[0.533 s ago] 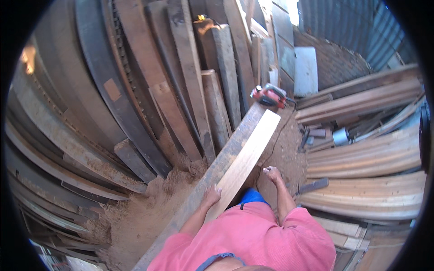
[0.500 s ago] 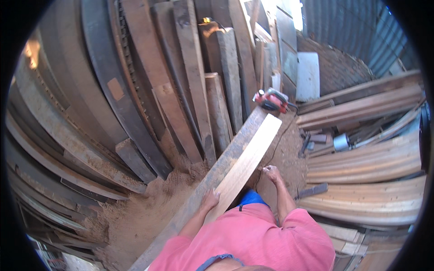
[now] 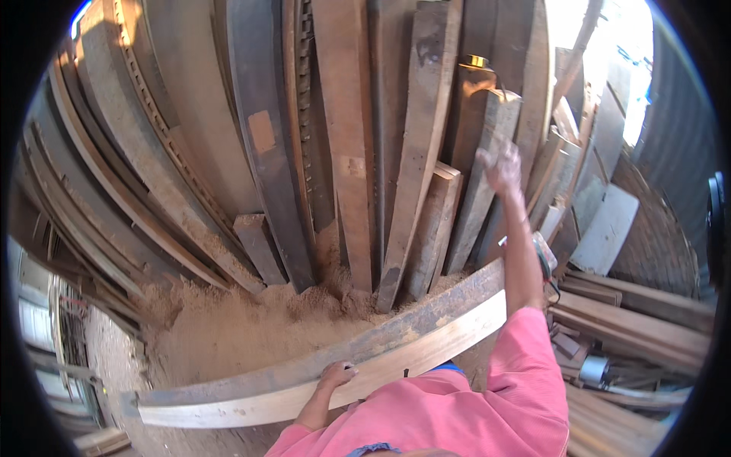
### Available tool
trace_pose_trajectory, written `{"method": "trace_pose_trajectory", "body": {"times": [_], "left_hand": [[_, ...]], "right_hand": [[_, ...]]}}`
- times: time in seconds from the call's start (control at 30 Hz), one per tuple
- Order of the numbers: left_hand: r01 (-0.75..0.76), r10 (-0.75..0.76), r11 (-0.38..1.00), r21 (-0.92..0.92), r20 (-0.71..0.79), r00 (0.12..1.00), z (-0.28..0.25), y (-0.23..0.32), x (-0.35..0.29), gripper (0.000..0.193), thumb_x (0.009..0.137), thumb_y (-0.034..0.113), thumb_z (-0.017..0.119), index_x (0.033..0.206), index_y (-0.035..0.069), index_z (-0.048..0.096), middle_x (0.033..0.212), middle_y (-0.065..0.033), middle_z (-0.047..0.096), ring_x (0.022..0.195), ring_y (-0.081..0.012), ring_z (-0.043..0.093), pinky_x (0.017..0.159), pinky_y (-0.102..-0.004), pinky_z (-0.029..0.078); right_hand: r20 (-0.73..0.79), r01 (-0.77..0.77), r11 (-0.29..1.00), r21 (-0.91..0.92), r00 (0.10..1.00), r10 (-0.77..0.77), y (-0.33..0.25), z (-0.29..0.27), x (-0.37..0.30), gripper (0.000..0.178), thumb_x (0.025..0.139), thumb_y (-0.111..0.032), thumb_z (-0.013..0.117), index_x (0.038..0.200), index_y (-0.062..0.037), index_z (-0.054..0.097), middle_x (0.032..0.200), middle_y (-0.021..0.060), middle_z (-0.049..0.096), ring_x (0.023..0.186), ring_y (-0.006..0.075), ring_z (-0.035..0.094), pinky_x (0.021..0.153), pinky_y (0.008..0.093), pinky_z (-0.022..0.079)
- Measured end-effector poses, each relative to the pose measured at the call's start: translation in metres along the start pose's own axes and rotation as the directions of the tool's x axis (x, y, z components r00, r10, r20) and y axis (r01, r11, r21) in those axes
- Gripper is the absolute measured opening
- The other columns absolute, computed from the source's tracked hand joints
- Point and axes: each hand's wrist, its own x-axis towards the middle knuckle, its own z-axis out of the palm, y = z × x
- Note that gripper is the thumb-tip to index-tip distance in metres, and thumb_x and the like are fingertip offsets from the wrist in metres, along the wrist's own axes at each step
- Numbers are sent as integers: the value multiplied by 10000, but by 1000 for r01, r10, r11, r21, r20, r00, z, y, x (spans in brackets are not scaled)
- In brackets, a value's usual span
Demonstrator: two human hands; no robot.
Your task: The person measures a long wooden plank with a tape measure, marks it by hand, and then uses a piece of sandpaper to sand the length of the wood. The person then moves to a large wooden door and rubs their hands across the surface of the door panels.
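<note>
Sawdust: lying in a heap at the foot of the stack, left of centre; what it is covering cannot be made out.

Plank: long, pale-faced, dark along its upper edge, lying across the lower frame from lower left up toward the right; its right end is passing behind the raised arm and is cut off from sight.

Left hand: resting on the plank near its middle, fingers curled over the upper edge and gripping it. The forearm is partly hidden by the pink shirt.

Stack: boards leaning upright side by side, filling the upper frame; their tops are running out of the picture, and the fisheye is bending them.

Right hand: raised high, fingers loosely spread and holding nothing, blurred; whether it is touching the leaning boards behind it cannot be told.

Red tool: mostly hidden behind the right forearm; its kind cannot be told.

Step in hand, as a judgement: the plank is being steadied one-handed while the free hand is reaching toward the stack. The next move is likely calling for a firm grip on one board without letting the plank slip.
</note>
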Motion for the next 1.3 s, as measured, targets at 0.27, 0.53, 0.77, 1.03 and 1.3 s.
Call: {"method": "trace_pose_trajectory", "body": {"times": [0.27,0.53,0.77,1.03,1.3], "left_hand": [[294,-296,955,-40,-68,953,27,18,2,500,843,475,733,1299,278,677,1430,-84,598,1409,-312,453,1191,-500,298],[462,-442,886,35,-231,867,41,40,-7,410,853,396,726,1247,286,693,1396,-76,614,1382,-318,474,1179,-533,292],[439,-431,898,2,-191,882,18,58,16,395,830,413,748,1213,326,707,1374,-45,632,1376,-307,481,1172,-531,300],[396,-398,918,-33,-87,913,11,28,11,458,844,459,715,1291,362,677,1427,-71,609,1374,-344,498,1205,-548,270],[208,-238,966,-156,-211,948,-2,31,14,641,822,386,731,1433,287,565,1464,-115,561,1413,-325,449,1188,-590,260]], "right_hand": [[199,-250,945,-210,936,292,-16,27,216,803,831,-601,738,1479,-203,482,1449,241,511,1339,441,486,1092,563,398],[235,-285,920,-269,907,349,1,86,297,872,818,-752,653,1510,-258,463,1460,198,553,1339,451,504,1104,550,392],[269,-281,907,-313,890,368,40,102,322,757,821,-700,678,1452,-308,532,1439,98,603,1358,441,490,1085,591,363],[-7,-244,880,408,963,270,-4,73,192,725,819,-484,766,1424,-130,580,1354,156,643,1280,314,581,1066,398,446],[868,-872,97,480,488,90,-10,113,-144,535,932,-118,667,1452,-106,540,1097,2,617,799,73,516,660,231,404]]}}
